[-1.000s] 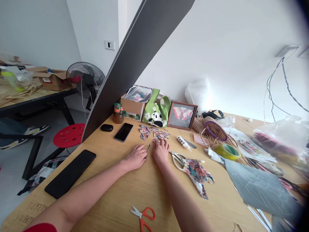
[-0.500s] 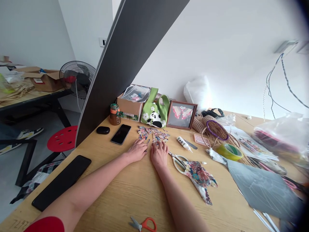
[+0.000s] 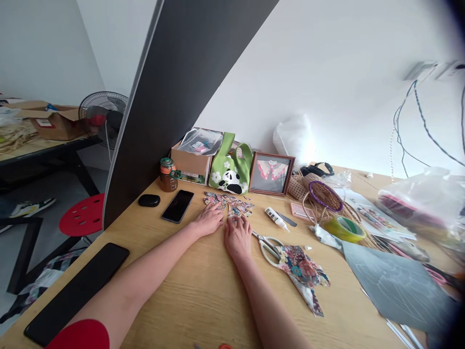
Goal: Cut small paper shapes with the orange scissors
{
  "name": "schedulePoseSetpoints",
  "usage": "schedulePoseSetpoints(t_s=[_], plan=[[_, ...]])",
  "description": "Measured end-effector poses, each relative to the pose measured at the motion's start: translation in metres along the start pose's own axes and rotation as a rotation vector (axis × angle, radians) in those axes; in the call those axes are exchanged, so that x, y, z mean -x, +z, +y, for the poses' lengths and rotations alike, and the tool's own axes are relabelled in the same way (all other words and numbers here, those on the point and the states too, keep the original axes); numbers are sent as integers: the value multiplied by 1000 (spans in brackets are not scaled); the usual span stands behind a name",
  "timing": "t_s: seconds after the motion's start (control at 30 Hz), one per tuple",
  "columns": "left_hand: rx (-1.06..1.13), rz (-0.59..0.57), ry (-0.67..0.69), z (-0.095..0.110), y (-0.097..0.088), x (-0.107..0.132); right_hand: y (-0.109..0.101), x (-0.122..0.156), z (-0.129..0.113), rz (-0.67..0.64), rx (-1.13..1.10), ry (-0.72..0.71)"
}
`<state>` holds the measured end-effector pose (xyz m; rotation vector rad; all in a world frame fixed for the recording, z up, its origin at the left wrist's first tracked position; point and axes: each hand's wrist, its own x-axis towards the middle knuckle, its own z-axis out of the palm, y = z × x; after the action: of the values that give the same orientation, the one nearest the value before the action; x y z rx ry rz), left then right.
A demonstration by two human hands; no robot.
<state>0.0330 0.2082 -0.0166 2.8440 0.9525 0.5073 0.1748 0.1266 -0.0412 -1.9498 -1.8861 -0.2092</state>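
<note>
Cut pieces of floral fabric lie spread on the wooden table in front of me. My left hand lies palm down at their left edge, fingers stretched out and touching the fabric. Close beside it, my right hand is also palm down, with its fingertips on the near edge of the pieces. Neither hand grasps anything visible; what lies under the fingers is hidden. Right of my right hand rest white-handled scissors, partly under a larger floral fabric piece. Behind them is a white glue bottle.
A phone, a black case and a jar stand left. Behind are a green panda bag and a framed collar. Yellow tape and a grey sheet lie right. A dark partition rises at left.
My left hand has moved slightly forward onto the fabric, covering a small scrap near its fingertips. The view has shifted, leaving the orange scissors almost out of frame at the bottom.
</note>
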Motion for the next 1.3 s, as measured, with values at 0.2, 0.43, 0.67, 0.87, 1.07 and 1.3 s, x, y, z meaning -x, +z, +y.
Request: schedulePoseSetpoints(t_s=[0.2,0.43,0.67,0.87,1.07,1.3], plan=[[-1,-12,12,-6,1,-6,1,0,0,6,-8,-7],[-8,-33,6,-7,-2,-10,3,0,2,12,-12,-9],[-2,-36,15,-8,-2,-13,3,0,2,12,-16,-11],[0,-26,30,-10,1,-14,3,0,2,23,-20,-12],[4,26,55,-10,4,-11,1,0,1,37,-26,-21],[2,108,45,-12,0,-6,0,1,1,60,-38,-34]])
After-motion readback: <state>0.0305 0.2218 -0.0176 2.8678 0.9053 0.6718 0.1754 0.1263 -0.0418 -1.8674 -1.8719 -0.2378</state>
